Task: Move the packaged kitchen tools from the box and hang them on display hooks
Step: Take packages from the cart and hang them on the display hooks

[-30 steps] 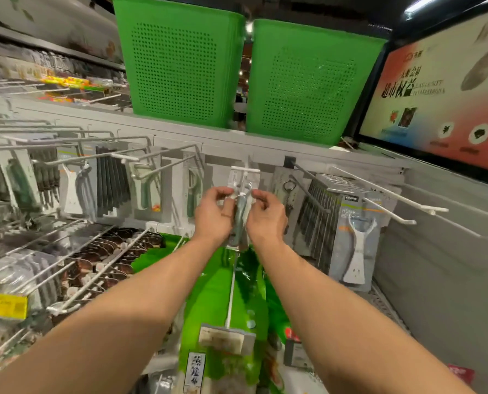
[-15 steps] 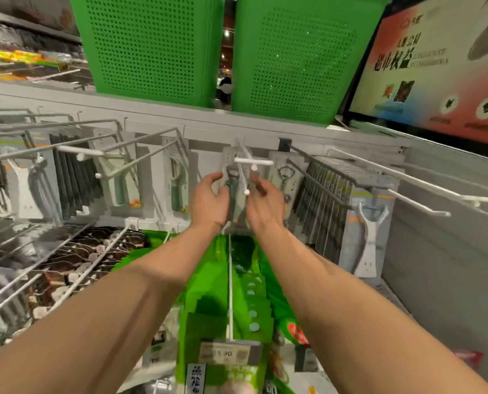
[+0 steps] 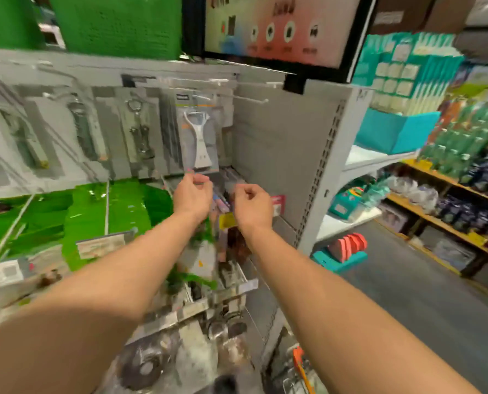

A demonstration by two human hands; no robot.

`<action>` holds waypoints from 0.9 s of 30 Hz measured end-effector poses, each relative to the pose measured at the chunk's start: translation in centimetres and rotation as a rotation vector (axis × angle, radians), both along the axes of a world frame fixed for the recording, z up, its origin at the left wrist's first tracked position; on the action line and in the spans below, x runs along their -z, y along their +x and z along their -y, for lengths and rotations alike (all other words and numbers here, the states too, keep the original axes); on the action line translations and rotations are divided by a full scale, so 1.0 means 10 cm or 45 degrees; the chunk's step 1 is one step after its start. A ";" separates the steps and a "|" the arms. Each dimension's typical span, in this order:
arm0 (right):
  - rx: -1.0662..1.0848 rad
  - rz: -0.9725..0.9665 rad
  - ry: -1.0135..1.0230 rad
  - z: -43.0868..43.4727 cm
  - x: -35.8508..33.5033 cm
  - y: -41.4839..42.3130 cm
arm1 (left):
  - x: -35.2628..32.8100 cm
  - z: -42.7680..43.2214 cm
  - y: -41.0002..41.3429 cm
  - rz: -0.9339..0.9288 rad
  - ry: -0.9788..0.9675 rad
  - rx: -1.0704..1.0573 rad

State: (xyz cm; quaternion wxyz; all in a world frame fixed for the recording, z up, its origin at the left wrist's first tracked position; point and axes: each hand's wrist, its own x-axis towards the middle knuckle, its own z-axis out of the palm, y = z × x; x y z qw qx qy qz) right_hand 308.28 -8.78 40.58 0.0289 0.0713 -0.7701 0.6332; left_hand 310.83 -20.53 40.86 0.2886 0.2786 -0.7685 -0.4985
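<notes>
1. Left hand (image 3: 193, 191) raised, fingers curled. Fingertips sit at the lower edge of a packaged peeler (image 3: 198, 137) hanging just above; blur hides whether they pinch it.
2. Right hand (image 3: 252, 204) just beside the left, fingers curled, holding nothing.
3. Bare hook (image 3: 251, 98) above the right hand, well apart.
4. Green packets (image 3: 89, 211) left of the left hand; other hung tools (image 3: 137, 129) up and left.

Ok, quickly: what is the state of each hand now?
Left hand: fingers curled at the lower edge of the peeler package; blur hides whether it pinches it.
Right hand: fingers curled, holding nothing.
</notes>
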 end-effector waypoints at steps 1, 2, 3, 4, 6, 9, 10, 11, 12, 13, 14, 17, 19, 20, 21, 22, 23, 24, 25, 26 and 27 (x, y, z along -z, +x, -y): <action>0.049 0.026 0.023 -0.29 0.09 0.03 | 0.10 -0.28 -0.04 0.037 -0.001 0.069; 0.103 0.042 0.036 -0.59 0.18 0.06 | 0.20 -0.57 -0.08 0.067 0.005 0.134; 0.160 0.073 0.050 -0.88 0.29 0.07 | 0.31 -0.86 -0.12 0.092 0.027 0.201; 0.216 0.110 0.046 -1.17 0.42 0.08 | 0.43 -1.15 -0.14 0.125 0.047 0.270; 0.318 0.178 0.045 -1.71 0.67 0.11 | 0.66 -1.69 -0.18 0.188 0.058 0.407; 0.483 0.259 0.087 -2.49 1.06 0.21 | 1.09 -2.42 -0.32 0.307 0.151 0.650; 0.535 0.285 0.093 -2.73 1.20 0.24 | 1.36 -2.61 -0.45 0.350 0.158 0.734; 0.577 0.328 0.099 -2.95 1.37 0.28 | 1.57 -2.83 -0.52 0.396 0.153 0.794; 0.612 0.376 0.107 -3.16 1.56 0.31 | 1.77 -3.04 -0.56 0.447 0.135 0.857; 0.651 0.432 0.115 -3.36 1.78 0.33 | 1.96 -3.23 -0.57 0.503 0.120 0.921; 0.705 0.503 0.119 -3.53 1.99 0.37 | 2.04 -3.44 -0.51 0.554 0.112 0.966; 0.819 0.740 0.143 -4.00 2.64 0.56 | 2.31 -3.88 -0.33 0.702 0.112 1.086; 0.890 0.916 0.139 -4.25 3.12 0.68 | 2.77 -4.03 -0.36 0.833 0.105 1.187; 0.930 1.018 0.125 -4.34 3.34 0.71 | 3.04 -4.04 -0.42 0.902 0.087 1.210; 0.981 1.123 0.101 -4.40 3.60 0.74 | 3.29 -4.04 -0.47 0.989 0.068 1.218; 1.036 1.209 0.065 -4.43 3.80 0.77 | 3.58 -4.03 -0.54 1.073 0.067 1.201; 1.072 1.270 0.039 -4.45 3.98 0.77 | 3.82 -4.02 -0.60 1.142 0.071 1.192; 1.070 1.318 0.038 -4.45 4.16 0.79 | 3.98 -4.02 -0.63 1.207 0.055 1.197; 1.031 1.352 0.064 -4.46 4.34 0.82 | 4.09 -4.02 -0.65 1.269 0.034 1.206; 0.984 1.387 0.095 -4.45 4.50 0.83 | 4.22 -4.01 -0.69 1.320 0.005 1.206; 0.949 1.411 0.097 -4.42 4.64 0.85 | 4.35 -4.02 -0.72 1.356 -0.016 1.210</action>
